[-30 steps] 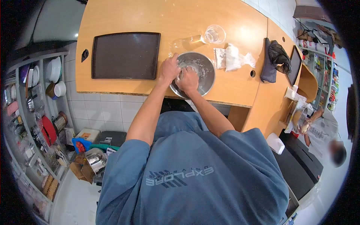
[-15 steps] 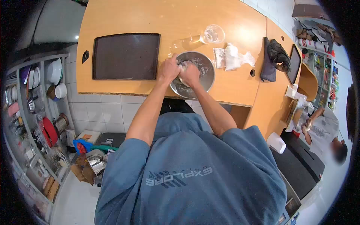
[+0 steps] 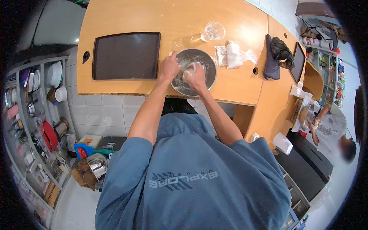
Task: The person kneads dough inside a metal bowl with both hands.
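A metal bowl [image 3: 209, 73] with whitish smears on its inner wall stands near the table's front edge. My left hand [image 3: 170, 68] is closed on the bowl's left rim. Inside the bowl my right hand [image 3: 196, 75] is closed on a pale lump of dough [image 3: 186, 74], partly hidden by the fingers. A clear cup [image 3: 214, 31] stands behind the bowl. White plastic bags [image 3: 234, 55] lie to the bowl's right.
A dark tray [image 3: 126, 56] lies on the wooden table [image 3: 126, 15] at left. Dark cloths [image 3: 273, 57] lie at right. Beyond the side table, a co-worker [image 3: 332, 128] has both hands at another bowl. Shelves [image 3: 36, 126] stand at far left.
My right hand has drawn slightly away from my left hand, with the dough in its fingers. My left hand stays at the rim. The view has shifted slightly.
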The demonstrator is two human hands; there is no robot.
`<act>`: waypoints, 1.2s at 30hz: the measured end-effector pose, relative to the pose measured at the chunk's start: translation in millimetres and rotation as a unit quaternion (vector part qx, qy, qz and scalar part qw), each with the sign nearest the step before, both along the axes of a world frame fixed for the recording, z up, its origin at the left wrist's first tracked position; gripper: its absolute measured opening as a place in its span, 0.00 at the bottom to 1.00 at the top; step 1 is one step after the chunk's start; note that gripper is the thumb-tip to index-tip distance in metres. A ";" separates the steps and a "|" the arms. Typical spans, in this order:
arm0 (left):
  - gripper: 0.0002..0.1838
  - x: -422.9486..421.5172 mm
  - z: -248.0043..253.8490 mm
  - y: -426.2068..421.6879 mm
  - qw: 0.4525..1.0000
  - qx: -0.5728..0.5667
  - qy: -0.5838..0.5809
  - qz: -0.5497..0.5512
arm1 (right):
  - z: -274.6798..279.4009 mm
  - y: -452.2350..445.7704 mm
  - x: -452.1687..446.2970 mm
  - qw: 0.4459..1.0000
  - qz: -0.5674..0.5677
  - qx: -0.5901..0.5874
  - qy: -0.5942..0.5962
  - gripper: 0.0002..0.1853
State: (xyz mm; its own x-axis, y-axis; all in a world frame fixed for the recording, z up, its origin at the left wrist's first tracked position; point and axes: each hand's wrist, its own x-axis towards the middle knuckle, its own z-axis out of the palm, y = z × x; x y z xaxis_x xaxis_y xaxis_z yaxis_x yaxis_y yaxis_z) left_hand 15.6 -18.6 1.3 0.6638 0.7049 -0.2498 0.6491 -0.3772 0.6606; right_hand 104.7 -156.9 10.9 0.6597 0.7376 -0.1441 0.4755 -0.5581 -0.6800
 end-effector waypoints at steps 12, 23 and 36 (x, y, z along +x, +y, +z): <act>0.15 -3.3 5.5 4.6 0.990 -0.101 -0.089 0.044 | -18.7 -8.1 -17.3 0.993 -0.037 -0.076 -0.081 0.23; 0.25 -5.9 6.6 5.7 0.968 -0.192 -0.146 0.072 | -6.7 28.2 -18.0 0.978 -0.008 -0.143 -0.149 0.19; 0.25 -2.9 23.8 2.3 0.982 -0.139 -0.105 0.077 | -11.4 47.2 8.6 0.973 0.073 -0.197 -0.093 0.25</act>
State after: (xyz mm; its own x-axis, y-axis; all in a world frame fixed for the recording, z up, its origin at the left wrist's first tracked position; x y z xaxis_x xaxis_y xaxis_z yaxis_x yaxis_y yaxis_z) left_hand 12.7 -16.3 25.1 0.6130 0.7242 -0.3157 0.5218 -0.0711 0.8501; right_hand 113.3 -109.7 -0.5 0.5933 0.7374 -0.3228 0.6646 -0.6750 -0.3205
